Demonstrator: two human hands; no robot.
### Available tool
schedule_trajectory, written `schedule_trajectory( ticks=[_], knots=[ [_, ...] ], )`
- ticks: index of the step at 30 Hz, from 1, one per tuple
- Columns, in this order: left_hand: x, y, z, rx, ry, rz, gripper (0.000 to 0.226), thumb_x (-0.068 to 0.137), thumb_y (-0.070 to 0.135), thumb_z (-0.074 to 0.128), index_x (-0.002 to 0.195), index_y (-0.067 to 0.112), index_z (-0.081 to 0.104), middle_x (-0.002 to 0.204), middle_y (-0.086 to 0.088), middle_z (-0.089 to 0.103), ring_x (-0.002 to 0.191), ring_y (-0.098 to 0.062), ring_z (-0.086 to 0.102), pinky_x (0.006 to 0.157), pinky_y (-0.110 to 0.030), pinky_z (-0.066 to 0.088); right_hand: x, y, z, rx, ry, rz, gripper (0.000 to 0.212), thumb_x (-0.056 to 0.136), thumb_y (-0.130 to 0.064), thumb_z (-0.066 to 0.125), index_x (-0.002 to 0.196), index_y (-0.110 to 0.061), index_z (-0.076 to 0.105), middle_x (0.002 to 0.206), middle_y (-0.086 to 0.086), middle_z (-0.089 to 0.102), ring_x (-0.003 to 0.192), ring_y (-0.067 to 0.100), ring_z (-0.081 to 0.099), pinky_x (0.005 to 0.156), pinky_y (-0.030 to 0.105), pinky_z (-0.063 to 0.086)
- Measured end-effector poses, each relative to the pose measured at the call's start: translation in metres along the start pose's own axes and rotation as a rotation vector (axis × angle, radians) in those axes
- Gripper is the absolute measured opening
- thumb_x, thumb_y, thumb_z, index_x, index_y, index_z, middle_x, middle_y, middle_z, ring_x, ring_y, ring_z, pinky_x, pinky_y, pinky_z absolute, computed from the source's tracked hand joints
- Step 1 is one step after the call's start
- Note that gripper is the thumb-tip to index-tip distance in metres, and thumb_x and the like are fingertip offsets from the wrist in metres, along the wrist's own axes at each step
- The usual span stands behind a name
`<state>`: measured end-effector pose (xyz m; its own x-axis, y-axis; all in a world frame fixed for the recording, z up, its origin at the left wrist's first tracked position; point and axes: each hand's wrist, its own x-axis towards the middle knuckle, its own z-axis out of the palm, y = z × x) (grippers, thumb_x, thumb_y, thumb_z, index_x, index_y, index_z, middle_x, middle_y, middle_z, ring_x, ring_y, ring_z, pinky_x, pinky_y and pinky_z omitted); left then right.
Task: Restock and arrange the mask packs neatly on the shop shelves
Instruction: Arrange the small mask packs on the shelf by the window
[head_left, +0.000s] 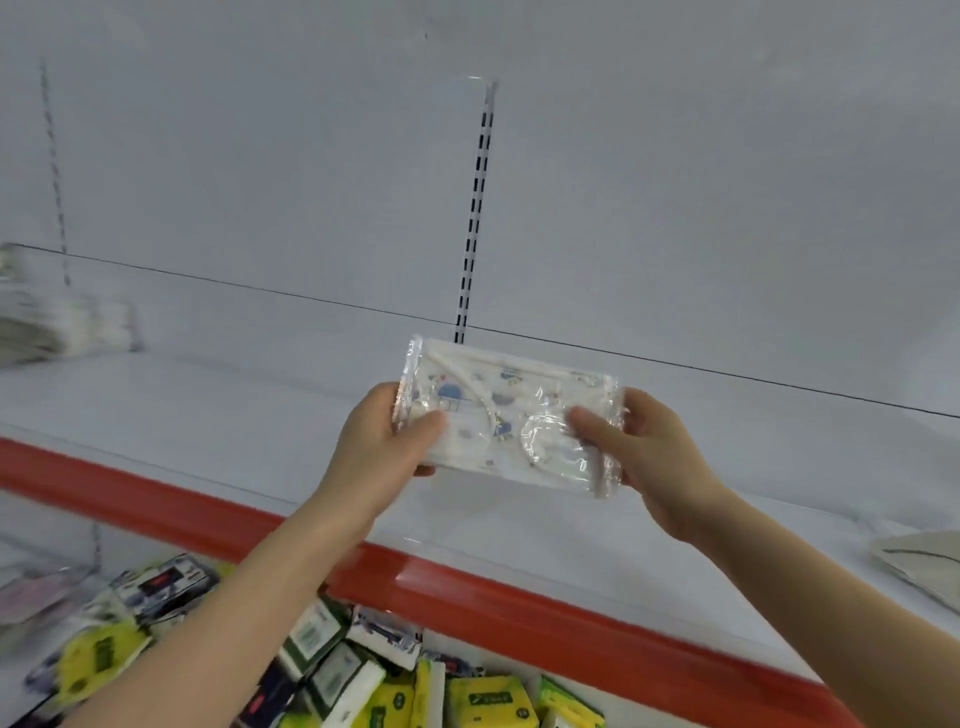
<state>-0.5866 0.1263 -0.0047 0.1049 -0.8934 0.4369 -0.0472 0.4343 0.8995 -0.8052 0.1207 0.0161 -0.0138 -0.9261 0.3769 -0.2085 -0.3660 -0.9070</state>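
A flat clear-plastic pack of white cartoon-printed masks (506, 415) is held just above the white shelf with a red front strip (208, 415), the left hand (382, 431) and right hand (654, 447) each pinching one short end, fingers (597, 428) clamped on the film. It looks light, soft and floppy in slick wrap, so holding both sealed ends should keep it flat and stop it slipping. A blurred stack of white packs (62, 322) lies on the shelf far to the left.
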Motion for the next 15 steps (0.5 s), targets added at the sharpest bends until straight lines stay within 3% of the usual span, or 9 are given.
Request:
schedule_trajectory(
  ticks=[3, 8, 11, 15],
  knots=[
    [-0.003, 0.001, -0.039, 0.006, 0.133, 0.044, 0.016, 0.09, 0.008, 0.055, 0.09, 0.024, 0.055, 0.092, 0.001, 0.063, 0.081, -0.011, 0.062, 0.057, -0.017, 0.053, 0.014, -0.013, 0.045, 0.047, -0.049, -0.045, 0.025, 0.083, -0.019, 0.068, 0.105, -0.008, 0.06, 0.091, 0.007, 0.07, 0.071, 0.013, 0.065, 0.05, 0.016, 0.044],
    [-0.004, 0.001, -0.127, 0.023, 0.27, 0.063, 0.018, 0.091, 0.009, 0.054, 0.09, 0.026, 0.056, 0.093, 0.004, 0.065, 0.081, -0.011, 0.062, 0.062, -0.02, 0.052, 0.031, -0.032, 0.139, 0.073, -0.179, -0.084, 0.028, 0.082, -0.022, 0.069, 0.106, -0.009, 0.06, 0.094, 0.007, 0.07, 0.075, 0.015, 0.065, 0.052, 0.015, 0.044],
    [-0.002, 0.002, -0.191, 0.074, 0.317, 0.081, 0.02, 0.091, 0.008, 0.053, 0.089, 0.028, 0.056, 0.093, 0.004, 0.066, 0.081, -0.012, 0.063, 0.064, -0.022, 0.052, 0.036, -0.05, 0.205, 0.07, -0.235, -0.123, 0.026, 0.083, -0.022, 0.068, 0.104, -0.009, 0.06, 0.084, 0.003, 0.069, 0.063, 0.006, 0.062, 0.045, 0.011, 0.04],
    [0.005, 0.012, -0.287, 0.158, 0.359, 0.145, 0.024, 0.091, 0.006, 0.053, 0.089, 0.029, 0.057, 0.095, 0.005, 0.066, 0.079, -0.01, 0.063, 0.058, -0.017, 0.052, 0.041, -0.076, 0.298, 0.081, -0.296, -0.171, 0.021, 0.084, -0.023, 0.068, 0.1, -0.011, 0.061, 0.082, 0.003, 0.069, 0.075, 0.018, 0.062, 0.062, 0.03, 0.045]
  ],
)
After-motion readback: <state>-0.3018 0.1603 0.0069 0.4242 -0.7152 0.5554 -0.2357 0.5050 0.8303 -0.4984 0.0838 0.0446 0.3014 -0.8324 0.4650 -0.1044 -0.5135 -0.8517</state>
